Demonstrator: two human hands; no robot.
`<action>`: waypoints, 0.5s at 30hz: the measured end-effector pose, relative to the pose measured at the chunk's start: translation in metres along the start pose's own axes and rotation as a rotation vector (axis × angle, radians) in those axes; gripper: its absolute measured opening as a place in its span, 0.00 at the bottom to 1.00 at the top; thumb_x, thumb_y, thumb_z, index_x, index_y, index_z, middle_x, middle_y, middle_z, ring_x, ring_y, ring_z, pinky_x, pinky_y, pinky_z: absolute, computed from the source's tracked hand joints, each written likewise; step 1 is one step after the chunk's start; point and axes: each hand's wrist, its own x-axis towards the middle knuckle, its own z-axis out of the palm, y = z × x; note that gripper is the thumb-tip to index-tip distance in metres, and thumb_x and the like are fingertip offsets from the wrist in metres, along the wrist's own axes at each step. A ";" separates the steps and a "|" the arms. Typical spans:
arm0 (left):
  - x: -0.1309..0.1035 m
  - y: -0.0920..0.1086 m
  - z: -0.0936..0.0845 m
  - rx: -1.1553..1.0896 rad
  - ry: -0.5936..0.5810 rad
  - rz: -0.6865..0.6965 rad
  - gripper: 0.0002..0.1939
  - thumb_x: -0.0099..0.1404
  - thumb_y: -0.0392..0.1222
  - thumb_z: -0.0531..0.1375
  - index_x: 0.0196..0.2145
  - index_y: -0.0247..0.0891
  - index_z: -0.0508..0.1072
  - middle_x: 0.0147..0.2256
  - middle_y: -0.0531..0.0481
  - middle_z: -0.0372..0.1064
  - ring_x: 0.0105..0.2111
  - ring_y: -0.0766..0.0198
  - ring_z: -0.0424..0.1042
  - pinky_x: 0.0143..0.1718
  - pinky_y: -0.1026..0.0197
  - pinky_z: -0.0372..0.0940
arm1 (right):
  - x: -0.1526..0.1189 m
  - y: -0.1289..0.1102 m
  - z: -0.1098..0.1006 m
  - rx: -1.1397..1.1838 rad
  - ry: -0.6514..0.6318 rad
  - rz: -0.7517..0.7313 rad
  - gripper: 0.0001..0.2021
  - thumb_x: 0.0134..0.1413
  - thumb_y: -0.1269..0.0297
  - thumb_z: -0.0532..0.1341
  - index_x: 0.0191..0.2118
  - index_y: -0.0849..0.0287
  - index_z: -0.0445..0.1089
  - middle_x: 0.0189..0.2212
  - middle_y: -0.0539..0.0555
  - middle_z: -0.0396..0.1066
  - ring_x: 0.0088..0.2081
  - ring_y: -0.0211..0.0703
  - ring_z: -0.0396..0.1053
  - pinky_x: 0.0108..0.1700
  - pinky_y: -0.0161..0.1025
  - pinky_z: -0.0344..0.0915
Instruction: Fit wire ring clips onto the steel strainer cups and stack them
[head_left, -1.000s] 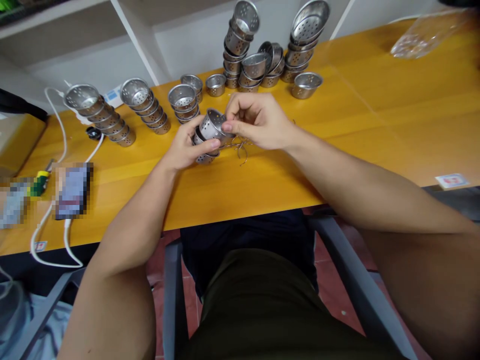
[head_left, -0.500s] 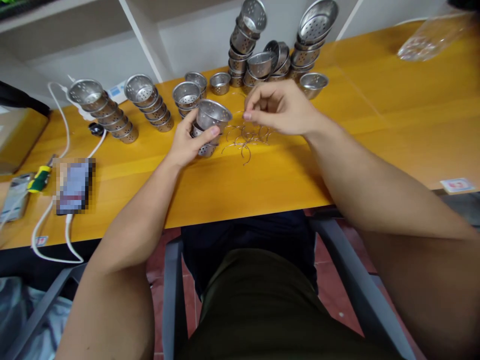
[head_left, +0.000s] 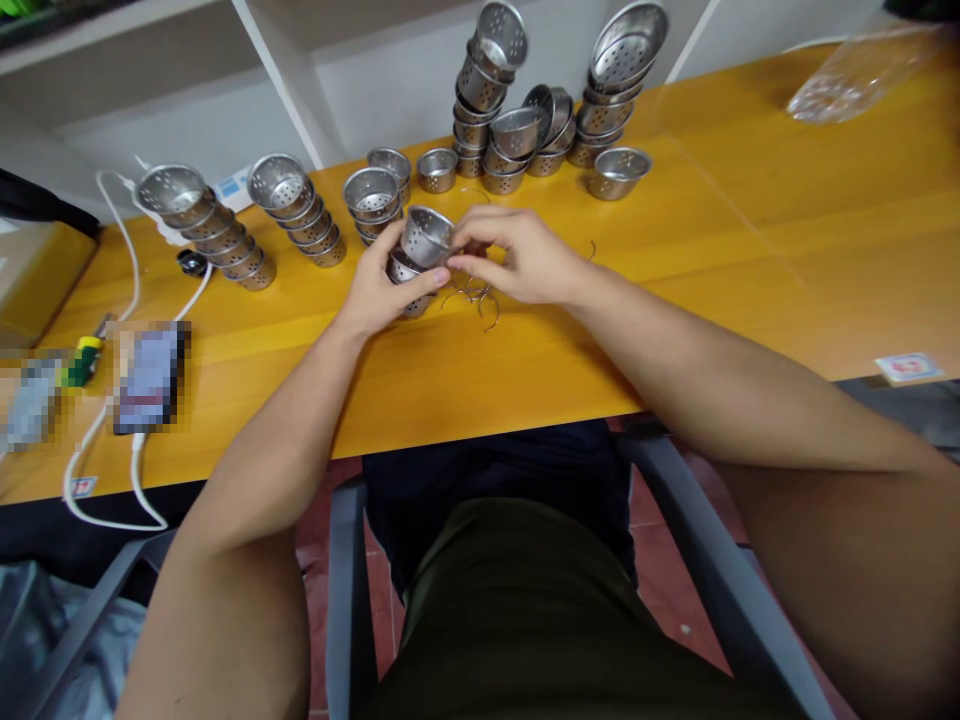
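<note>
My left hand (head_left: 382, 285) is wrapped around a perforated metal strainer cup (head_left: 427, 237), tilted toward the right. Another perforated cup (head_left: 406, 266) sits just beneath it, partly covered by my fingers. At the tilted cup's right side is my right hand (head_left: 504, 254), thumb and fingers pinched together by the rim. What the pinch holds is too small to make out. Several thin curved wires (head_left: 489, 310) lie on the table under and beside my right hand, which covers some of them.
Stacks of perforated cups stand behind: a leaning stack (head_left: 240, 260) at left, others (head_left: 319, 235) nearer the middle, and tall stacks (head_left: 480, 90) at the back. A single cup (head_left: 619, 175) stands right. A phone (head_left: 150, 375) with white cables and a screwdriver (head_left: 82, 360) lie left.
My right hand has moved left and down from above the wires to the held cup's rim. The upper cup has tilted further in my left hand.
</note>
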 end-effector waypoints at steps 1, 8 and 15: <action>-0.001 -0.003 -0.001 0.006 0.000 -0.005 0.63 0.52 0.92 0.87 0.70 0.48 0.82 0.65 0.38 0.86 0.75 0.26 0.84 0.83 0.25 0.77 | 0.000 0.002 -0.002 -0.006 0.050 0.020 0.23 0.86 0.31 0.66 0.54 0.45 0.83 0.58 0.62 0.84 0.59 0.68 0.80 0.69 0.67 0.81; -0.013 -0.008 0.003 -0.003 -0.036 -0.086 0.62 0.49 0.92 0.88 0.63 0.43 0.83 0.56 0.36 0.88 0.57 0.35 0.91 0.68 0.31 0.87 | 0.028 0.019 -0.022 -0.095 0.294 0.064 0.20 0.86 0.34 0.65 0.52 0.44 0.81 0.57 0.62 0.83 0.57 0.62 0.72 0.70 0.60 0.76; -0.013 -0.012 0.006 0.031 -0.017 0.030 0.59 0.56 0.92 0.84 0.64 0.43 0.80 0.55 0.41 0.87 0.55 0.41 0.90 0.64 0.36 0.88 | 0.113 -0.008 -0.005 -0.383 0.019 -0.063 0.21 0.83 0.67 0.56 0.63 0.56 0.87 0.66 0.67 0.86 0.67 0.64 0.81 0.75 0.59 0.75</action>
